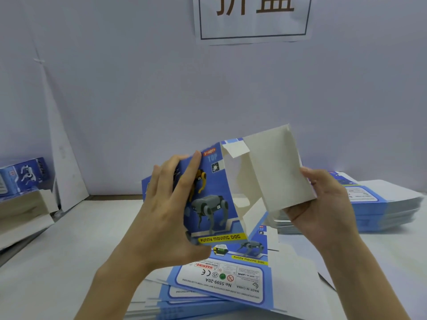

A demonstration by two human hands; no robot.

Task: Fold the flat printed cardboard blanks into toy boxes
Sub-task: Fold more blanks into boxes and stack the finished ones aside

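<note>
At the far left stands a folded box [24,174], beside the tabletop [69,250]; next, the left grip [166,204] lies spread over the blue dog-printed face of the half-opened box [215,195], fingers on top and thumb hooked under its lower edge. That box is held in the air mid-frame, above a stack of flat blanks [221,281] on the tabletop, its white inside showing. The right grip [323,204] pinches the white outer panel, thumb inside, with a second stack [381,204] lying behind it.
</note>
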